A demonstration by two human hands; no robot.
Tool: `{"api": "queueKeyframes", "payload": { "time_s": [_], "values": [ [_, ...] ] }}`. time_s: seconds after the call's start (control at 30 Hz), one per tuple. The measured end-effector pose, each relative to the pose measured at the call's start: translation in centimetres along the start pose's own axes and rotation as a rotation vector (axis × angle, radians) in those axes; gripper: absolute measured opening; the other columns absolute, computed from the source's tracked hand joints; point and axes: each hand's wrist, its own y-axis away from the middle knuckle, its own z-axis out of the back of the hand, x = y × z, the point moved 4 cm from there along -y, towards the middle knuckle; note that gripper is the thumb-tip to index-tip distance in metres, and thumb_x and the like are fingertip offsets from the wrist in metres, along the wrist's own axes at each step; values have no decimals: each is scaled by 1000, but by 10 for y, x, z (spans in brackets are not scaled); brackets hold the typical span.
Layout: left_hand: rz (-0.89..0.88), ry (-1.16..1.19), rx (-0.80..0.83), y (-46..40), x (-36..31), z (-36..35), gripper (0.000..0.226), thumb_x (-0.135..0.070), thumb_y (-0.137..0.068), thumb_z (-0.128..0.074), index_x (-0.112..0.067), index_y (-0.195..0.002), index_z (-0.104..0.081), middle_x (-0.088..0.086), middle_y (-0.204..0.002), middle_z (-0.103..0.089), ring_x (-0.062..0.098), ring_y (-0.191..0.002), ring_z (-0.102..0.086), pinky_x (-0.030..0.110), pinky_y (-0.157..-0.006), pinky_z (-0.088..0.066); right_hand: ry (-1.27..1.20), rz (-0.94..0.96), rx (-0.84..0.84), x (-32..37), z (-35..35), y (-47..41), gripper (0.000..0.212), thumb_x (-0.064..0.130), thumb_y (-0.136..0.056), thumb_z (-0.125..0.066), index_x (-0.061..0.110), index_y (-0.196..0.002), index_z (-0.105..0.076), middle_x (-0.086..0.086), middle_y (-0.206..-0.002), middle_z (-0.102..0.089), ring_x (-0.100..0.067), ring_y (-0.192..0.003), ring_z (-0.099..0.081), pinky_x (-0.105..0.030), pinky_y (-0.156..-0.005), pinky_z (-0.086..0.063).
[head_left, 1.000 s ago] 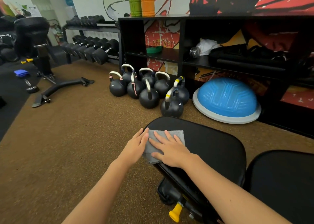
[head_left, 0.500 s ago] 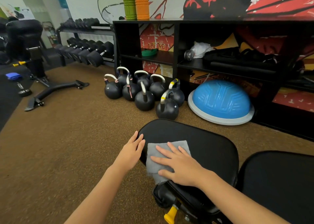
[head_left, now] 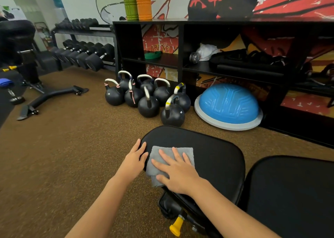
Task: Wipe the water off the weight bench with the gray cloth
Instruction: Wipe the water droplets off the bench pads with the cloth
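Lower centre of the frame, the black bench (head_left: pixel 216 158) fills the view, its seat pad facing us, a second pad at lower right. On the pad's left part lies the gray cloth (head_left: pixel 173 152), one corner drooping over the near edge. The right hand (head_left: pixel 178 172) presses it flat, fingers spread, gripping nothing. The left hand (head_left: pixel 133 162) rests open on the pad's left rim. Best bet: firm overlapping strokes, cloth kept flat. No water visible to me. Writing? Small marks on the kettlebells (head_left: pixel 172 114), too tiny to read.

Right hand (head_left: pixel 178 174) has slid the gray cloth (head_left: pixel 169 162) nearer along the pad.
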Motion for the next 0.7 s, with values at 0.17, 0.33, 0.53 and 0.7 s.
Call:
{"api": "queueKeyframes", "payload": {
  "time_s": [0.17,0.33,0.53,0.7],
  "values": [
    [20,1,6,0,0,0,49,-23,-100,-39,-16,-147,-28,-2,-158,-7,21,-141,-26,33,-114,-25,54,89,-29,7,-4,24,55,42,-99,-34,46,-147,-8,10,-158,13,-28,-144,18,-49,-113,11],
    [52,-1,23,1,0,1,50,-26,-100,-39,-19,-148,-26,-6,-158,-6,28,-134,-38,35,-113,-29,5,117,-3,-9,-4,46,54,44,-98,-37,50,-145,-11,15,-157,12,-23,-144,17,-47,-114,9],
    [62,-2,45,1,0,0,50,-27,-100,-38,-19,-148,-25,-5,-159,-5,29,-133,-39,39,-111,-32,-99,-44,44,-34,7,25,53,51,-97,-33,50,-145,-11,17,-157,10,-20,-144,17,-45,-115,8],
    [72,24,48,-1,0,0,50,-25,-100,-39,-17,-148,-26,-4,-159,-4,28,-134,-37,36,-113,-28,-70,-124,53,-20,6,6,54,52,-97,-30,48,-147,-8,11,-158,12,-28,-144,18,-51,-115,8]
  ]
}}
